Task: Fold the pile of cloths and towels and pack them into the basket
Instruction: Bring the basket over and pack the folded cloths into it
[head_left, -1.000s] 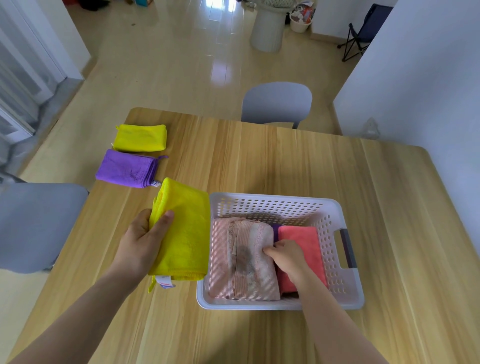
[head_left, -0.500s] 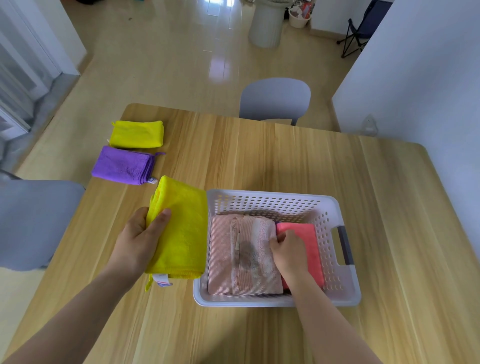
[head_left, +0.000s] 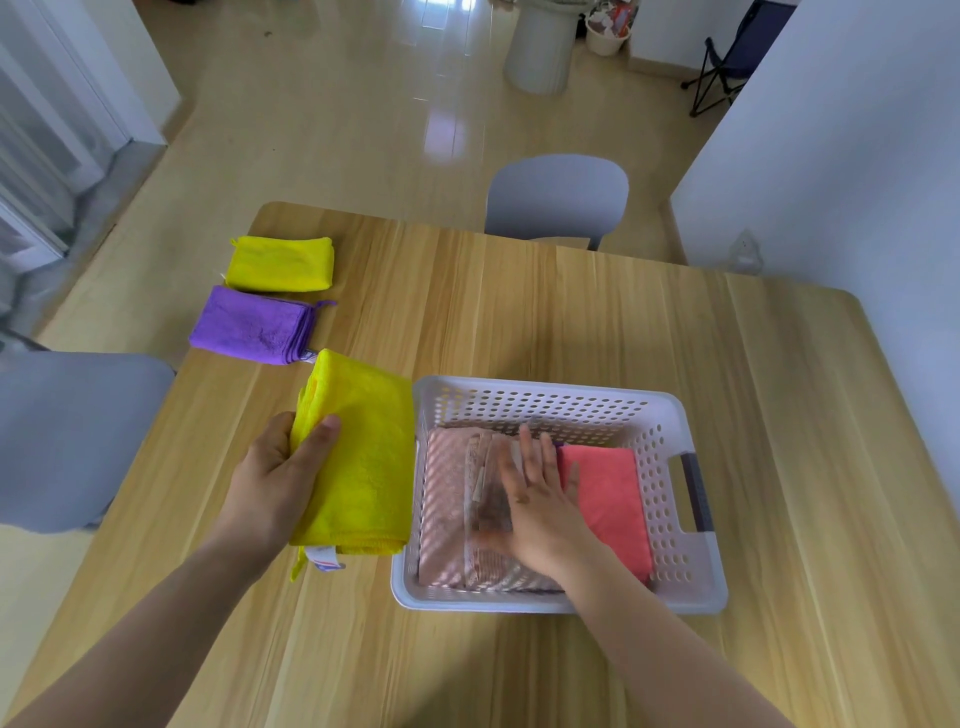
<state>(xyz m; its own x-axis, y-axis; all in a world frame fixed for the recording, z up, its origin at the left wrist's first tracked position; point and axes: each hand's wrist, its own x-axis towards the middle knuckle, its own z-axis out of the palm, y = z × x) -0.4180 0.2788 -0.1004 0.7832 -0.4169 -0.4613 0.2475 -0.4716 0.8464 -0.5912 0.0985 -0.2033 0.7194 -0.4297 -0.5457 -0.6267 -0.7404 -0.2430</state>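
Bright daylight, floor (head_left: 441, 119) glare, wide-angle edge bending, right hand (head_left: 535, 499) motion-blurred

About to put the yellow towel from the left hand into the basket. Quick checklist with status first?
1. The left hand grips the folded yellow towel: ok.
2. The right hand is out of the basket: not ok, it lies flat on the pink striped towel.
3. Room for another towel beside the coral cloth: cannot tell.
4. The basket sits flat on the table: ok.
5. The purple cloth and small yellow cloth lie folded on the table: ok.
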